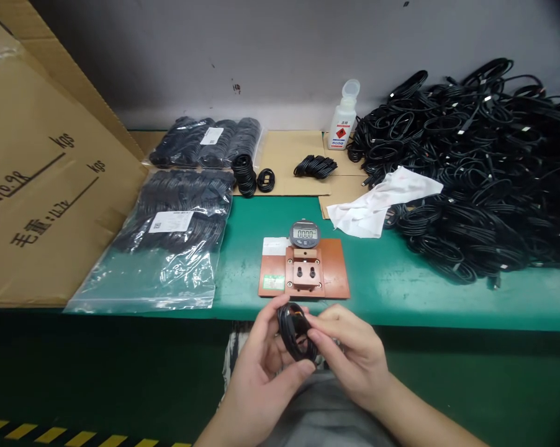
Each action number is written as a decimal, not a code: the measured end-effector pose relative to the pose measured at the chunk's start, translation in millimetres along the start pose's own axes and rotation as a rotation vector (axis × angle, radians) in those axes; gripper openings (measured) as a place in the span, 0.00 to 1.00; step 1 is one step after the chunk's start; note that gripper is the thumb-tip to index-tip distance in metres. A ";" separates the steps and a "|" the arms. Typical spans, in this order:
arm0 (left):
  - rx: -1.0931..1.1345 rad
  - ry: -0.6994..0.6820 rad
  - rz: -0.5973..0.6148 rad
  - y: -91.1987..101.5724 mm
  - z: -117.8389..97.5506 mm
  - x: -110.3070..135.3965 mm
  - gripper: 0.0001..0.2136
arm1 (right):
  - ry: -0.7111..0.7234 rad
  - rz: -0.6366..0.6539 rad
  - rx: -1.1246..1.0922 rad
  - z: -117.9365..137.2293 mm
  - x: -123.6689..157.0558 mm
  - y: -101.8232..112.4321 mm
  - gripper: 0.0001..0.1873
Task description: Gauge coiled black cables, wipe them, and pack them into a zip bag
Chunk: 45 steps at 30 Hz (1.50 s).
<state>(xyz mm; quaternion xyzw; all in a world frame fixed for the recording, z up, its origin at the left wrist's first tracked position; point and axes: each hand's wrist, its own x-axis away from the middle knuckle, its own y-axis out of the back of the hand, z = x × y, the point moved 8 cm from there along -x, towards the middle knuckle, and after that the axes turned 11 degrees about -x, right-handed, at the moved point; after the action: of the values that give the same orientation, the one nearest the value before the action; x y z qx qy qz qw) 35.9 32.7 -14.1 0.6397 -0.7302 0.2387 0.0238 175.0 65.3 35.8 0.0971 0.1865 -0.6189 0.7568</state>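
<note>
A coiled black cable (287, 332) is held up in front of the table's near edge. My left hand (266, 366) is closed around the coil's left and lower side, thumb along the bottom. From the right, my right hand (354, 354) pinches the coil's right side between thumb and forefinger; what exactly lies under those fingertips is hidden. Just beyond the hands, a digital gauge (305, 234) reading 0.000 sits on a reddish-brown fixture (336, 267) with two dark pins.
Bagged cable coils (182, 192) lie at left beside a cardboard box (51, 186). Loose coils (245, 177) and a row of coils (315, 166) rest on cardboard. A white cloth (377, 202), a bottle (342, 124) and a large cable heap (470, 155) are at right.
</note>
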 end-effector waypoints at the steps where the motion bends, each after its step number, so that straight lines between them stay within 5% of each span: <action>1: -0.004 0.003 -0.002 0.7 0.8 -0.5 0.32 | 0.010 0.010 0.029 1.6 -1.5 -0.4 0.21; 6: 0.025 -0.003 0.040 -2.8 -1.4 -2.2 0.33 | -0.240 -0.115 -0.111 -19.2 -3.5 1.4 0.05; 10: 0.040 0.004 -0.001 -4.1 -5.5 0.2 0.37 | -0.425 -0.173 -0.290 -38.8 9.2 -2.4 0.04; 13: -0.021 -0.030 -0.117 7.0 -18.1 0.1 0.38 | -0.410 -0.135 -0.216 -38.0 8.1 3.1 0.05; 16: -0.277 -0.112 -0.265 29.3 -54.2 -11.3 0.34 | -0.274 -0.056 -0.031 -24.5 -17.3 19.2 0.06; 19: -0.708 -0.260 -0.331 40.3 -117.4 -47.4 0.33 | -0.115 0.023 0.185 -14.4 -66.2 43.2 0.09; 22: -1.306 -0.354 -0.359 31.1 -176.9 -109.9 0.32 | -0.036 0.094 0.470 -25.9 -124.4 67.0 0.10; 23: -1.520 -0.364 -0.358 24.5 -190.5 -133.9 0.30 | -0.042 0.111 0.504 -34.8 -141.9 74.0 0.09; 26: -1.690 -0.390 -0.375 11.5 -216.5 -198.3 0.26 | -0.031 0.129 0.556 -58.8 -177.8 89.4 0.08; 29: -1.824 -0.305 -0.384 9.1 -215.4 -242.1 0.19 | -0.013 0.127 0.585 -73.5 -186.3 98.7 0.08; 32: -1.926 -0.212 -0.400 14.5 -203.9 -259.6 0.14 | -0.009 0.135 0.572 -79.5 -180.9 105.4 0.09; 45: -2.020 -0.155 -0.471 19.2 -193.9 -258.1 0.15 | -0.026 0.140 0.518 -85.8 -177.4 108.4 0.09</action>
<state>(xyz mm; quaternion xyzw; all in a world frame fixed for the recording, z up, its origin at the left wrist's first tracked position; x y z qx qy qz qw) 11.8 345.7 63.6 0.4618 -0.4460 -0.5366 0.5476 237.3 280.8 20.0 0.2921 0.0051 -0.5934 0.7501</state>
